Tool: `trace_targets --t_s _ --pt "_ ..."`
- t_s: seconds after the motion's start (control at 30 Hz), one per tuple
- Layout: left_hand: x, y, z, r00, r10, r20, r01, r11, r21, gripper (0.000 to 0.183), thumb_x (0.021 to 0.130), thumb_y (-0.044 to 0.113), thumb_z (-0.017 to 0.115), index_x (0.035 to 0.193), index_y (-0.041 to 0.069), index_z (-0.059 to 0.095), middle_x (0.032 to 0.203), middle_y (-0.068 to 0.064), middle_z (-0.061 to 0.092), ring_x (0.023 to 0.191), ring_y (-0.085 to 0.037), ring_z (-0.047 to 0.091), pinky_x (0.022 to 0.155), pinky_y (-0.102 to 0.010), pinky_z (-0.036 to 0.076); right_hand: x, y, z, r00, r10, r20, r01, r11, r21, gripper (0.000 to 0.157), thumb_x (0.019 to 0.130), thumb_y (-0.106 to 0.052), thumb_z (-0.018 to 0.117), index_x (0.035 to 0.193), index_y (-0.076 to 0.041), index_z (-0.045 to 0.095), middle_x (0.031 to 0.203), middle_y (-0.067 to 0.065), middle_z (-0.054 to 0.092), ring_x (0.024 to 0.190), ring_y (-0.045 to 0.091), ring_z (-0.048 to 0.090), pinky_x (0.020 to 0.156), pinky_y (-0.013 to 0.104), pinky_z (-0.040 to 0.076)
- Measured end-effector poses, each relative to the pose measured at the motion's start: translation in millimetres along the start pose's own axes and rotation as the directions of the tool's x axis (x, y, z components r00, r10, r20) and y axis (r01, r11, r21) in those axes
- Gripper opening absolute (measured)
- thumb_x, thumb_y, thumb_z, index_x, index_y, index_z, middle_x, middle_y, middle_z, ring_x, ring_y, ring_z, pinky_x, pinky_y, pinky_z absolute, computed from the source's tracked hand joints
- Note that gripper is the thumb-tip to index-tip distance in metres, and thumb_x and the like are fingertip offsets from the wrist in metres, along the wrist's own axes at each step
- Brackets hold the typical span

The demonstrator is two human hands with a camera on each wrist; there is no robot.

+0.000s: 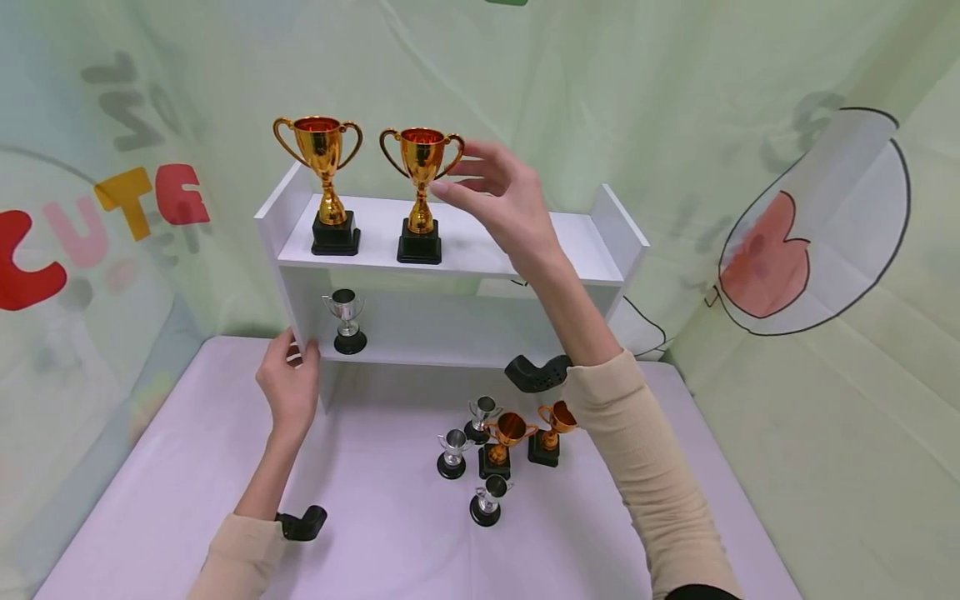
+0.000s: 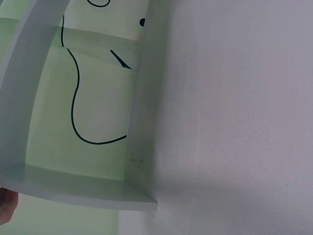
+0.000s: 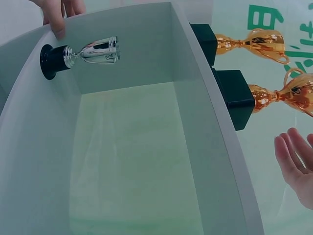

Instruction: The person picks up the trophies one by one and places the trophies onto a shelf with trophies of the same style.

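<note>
Upper centre of the head view: we note the right hand beside a gold trophy, thumb and fingers extended about its right-hand handle. The right-wrist view, at its right edge, shows a gap between fingertips and cup; we record this hand as released, holding nothing. The trophy stands upright on its black base, on the top board of a white shelf. A second gold trophy stands to its left in the frame, well apart from the hand.

Left of centre, we see the left hand grasping the shelf's side panel, fingers at its front edge. Near it, on the lower board, a small silver trophy stands upright on a round black base.

Lower centre, on the pale table, we count five more: three silver trophies and two gold ones, the rightmost partly hidden by the right sleeve. At far left, we log coloured letters on the fabric backdrop.
</note>
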State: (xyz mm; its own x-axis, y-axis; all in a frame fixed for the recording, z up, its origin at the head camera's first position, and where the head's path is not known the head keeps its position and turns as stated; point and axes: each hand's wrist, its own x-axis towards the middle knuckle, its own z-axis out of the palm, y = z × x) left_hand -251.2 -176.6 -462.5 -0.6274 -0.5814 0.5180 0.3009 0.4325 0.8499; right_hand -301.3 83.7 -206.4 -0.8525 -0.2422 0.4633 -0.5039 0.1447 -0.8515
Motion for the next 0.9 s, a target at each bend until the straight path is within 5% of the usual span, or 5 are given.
trace_targets --t_s 0.17,0.47,0.9 --pt "-0.3 0.8 -0.1 1.000 -0.006 0.001 0.006 1.000 0.000 0.028 0.091 -0.003 0.065 0.117 -0.006 0.071 0.112 -0.023 0.072 0.089 -0.025 0.066 0.072 -0.004 0.047 -7.3 0.8 -6.0 1.000 0.000 -0.011 0.001 1.000 0.013 0.053 0.086 -0.023 0.084 0.134 -0.014 0.063 0.124 0.011 0.072 0.112 0.020 0.067 0.098 0.035 0.054" --pt "-0.2 0.2 -0.2 1.000 -0.019 -0.001 0.019 1.000 0.011 0.028 0.091 -0.002 0.066 0.118 -0.005 0.072 0.111 -0.021 0.073 0.081 0.010 0.056 0.072 -0.005 0.048 -24.9 2.6 -15.9 0.999 -0.020 -0.039 0.020 1.000 0.000 0.050 0.087 -0.022 0.083 0.132 -0.016 0.064 0.121 0.005 0.074 0.111 0.018 0.068 0.097 0.034 0.054" --pt "-0.2 0.8 -0.2 1.000 -0.019 0.002 0.018 1.000 0.017 0.028 0.091 -0.001 0.065 0.118 -0.005 0.072 0.110 -0.023 0.072 0.082 0.009 0.056 0.072 -0.004 0.046 -73.1 5.0 -28.5 0.994 -0.104 -0.033 0.105 0.994 0.037 0.044 0.087 -0.010 0.081 0.128 -0.009 0.067 0.119 0.011 0.073 0.112 0.023 0.069 0.097 0.031 0.057"
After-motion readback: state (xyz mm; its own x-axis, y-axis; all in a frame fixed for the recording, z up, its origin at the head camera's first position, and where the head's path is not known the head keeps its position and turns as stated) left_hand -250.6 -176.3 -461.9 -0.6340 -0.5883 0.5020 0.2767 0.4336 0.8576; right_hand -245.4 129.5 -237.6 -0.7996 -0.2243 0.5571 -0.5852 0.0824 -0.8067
